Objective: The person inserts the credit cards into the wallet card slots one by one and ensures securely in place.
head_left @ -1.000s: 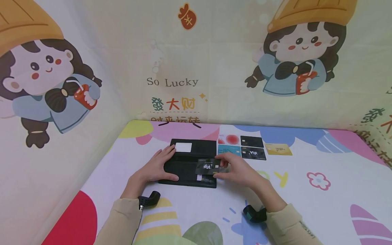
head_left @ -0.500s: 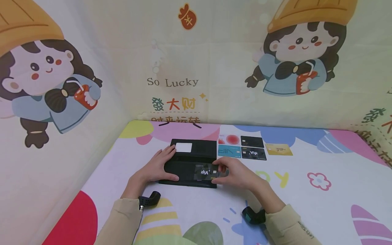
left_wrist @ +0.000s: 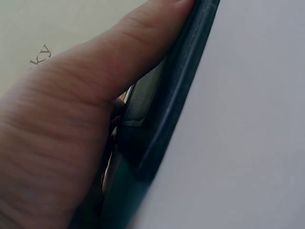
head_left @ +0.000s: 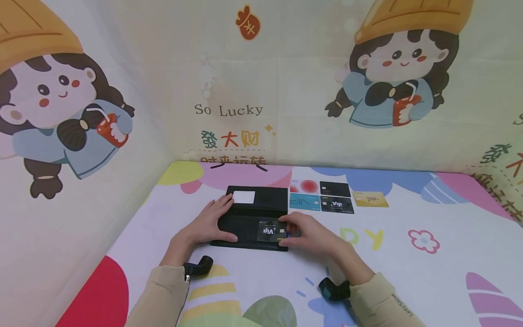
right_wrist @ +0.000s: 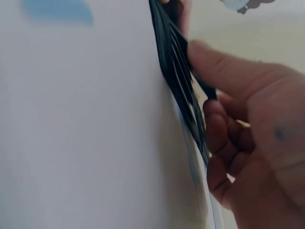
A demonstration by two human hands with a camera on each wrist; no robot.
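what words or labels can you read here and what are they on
"So Lucky": wall
"發大财": wall, beneath it, in green, red and orange; the row below is cut off by the table edge
"Vip": black card held by the right hand on the wallet
"Vip": black card on the table
"VIP", upside down: blue card
Small print on the gold card and other cards: too small to read

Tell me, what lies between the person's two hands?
In the head view, the black wallet spans the gap: the left hand presses its left edge, and the right hand holds a black VIP card on it.
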